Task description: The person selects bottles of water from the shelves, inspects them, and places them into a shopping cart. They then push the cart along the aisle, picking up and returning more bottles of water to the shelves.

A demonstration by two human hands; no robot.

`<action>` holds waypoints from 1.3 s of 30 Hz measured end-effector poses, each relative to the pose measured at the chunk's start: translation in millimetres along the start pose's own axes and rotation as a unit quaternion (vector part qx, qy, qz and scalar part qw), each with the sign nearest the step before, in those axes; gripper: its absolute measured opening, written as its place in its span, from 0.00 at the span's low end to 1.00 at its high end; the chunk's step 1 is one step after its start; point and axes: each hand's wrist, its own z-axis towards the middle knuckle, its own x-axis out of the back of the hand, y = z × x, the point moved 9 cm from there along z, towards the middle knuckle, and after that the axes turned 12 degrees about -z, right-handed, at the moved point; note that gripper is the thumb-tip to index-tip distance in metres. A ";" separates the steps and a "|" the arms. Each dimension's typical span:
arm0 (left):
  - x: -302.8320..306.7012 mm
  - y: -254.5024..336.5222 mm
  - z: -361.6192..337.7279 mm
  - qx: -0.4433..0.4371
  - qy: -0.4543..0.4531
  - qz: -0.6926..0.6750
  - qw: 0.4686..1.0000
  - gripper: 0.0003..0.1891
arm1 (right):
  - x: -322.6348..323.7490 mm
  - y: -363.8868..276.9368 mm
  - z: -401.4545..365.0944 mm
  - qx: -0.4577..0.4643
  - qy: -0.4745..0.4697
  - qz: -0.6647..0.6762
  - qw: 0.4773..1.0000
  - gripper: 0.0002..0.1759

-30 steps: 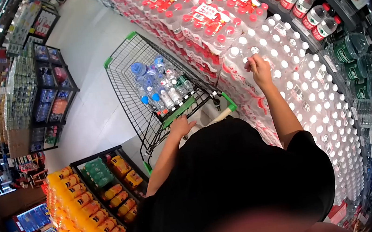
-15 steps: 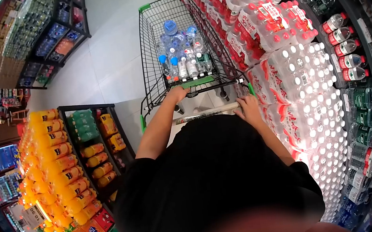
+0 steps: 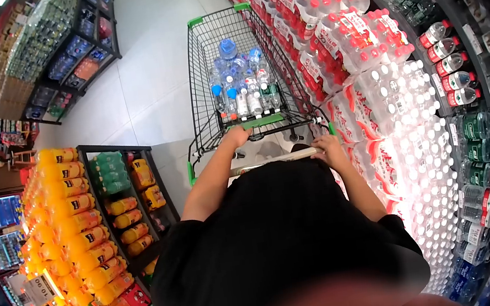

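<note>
A black wire shopping cart (image 3: 190,67) with green corner pieces stands in front of me. Plastic water bottles (image 3: 240,85), several with blue or white caps, are grouped in the rear half of its basket. My left hand (image 3: 236,136) is closed on the cart's rear edge, beside the green strip. On the pale handlebar (image 3: 283,158), my right hand (image 3: 329,147) is curled around the right end. My black shirt hides part of the bar.
Shrink-wrapped bottle packs (image 3: 360,39) are stacked close along the cart's right side. Beyond them runs a shelf of bottles (image 3: 481,140). At left stand orange drink bottles (image 3: 84,220) and a black rack (image 3: 167,194). Pale floor tiles (image 3: 146,61) stretch ahead.
The cart and both my hands sit slightly lower in view, nearer my body. Both hands keep their places on the cart.
</note>
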 end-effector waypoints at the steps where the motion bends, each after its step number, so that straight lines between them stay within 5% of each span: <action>1: -2.1 -1.1 -1.7 -0.003 -0.010 0.001 1.000 0.34 | -1.9 0.3 -2.5 0.000 0.003 0.006 1.000 0.22; 9: -11.2 -6.5 -12.7 -0.008 -0.015 -0.036 0.999 0.33 | -1.6 1.7 -15.3 -0.020 0.030 0.013 0.999 0.21; 14: -15.7 -14.6 -11.3 -0.001 -0.016 -0.019 1.000 0.34 | 5.6 12.0 -17.7 -0.084 0.030 0.192 0.977 0.07; 17: -22.3 -22.1 -7.6 0.002 -0.027 -0.023 0.999 0.34 | 19.8 24.6 -18.2 -0.152 0.037 0.252 0.955 0.08; 27: -33.2 -22.3 -16.2 0.008 0.037 -0.002 0.999 0.32 | 59.4 36.9 -35.3 -0.091 0.056 0.259 0.960 0.11; 39: -76.0 -66.9 -18.0 0.081 0.051 -0.059 0.994 0.29 | 77.8 90.1 -144.3 -0.147 0.111 0.263 0.947 0.07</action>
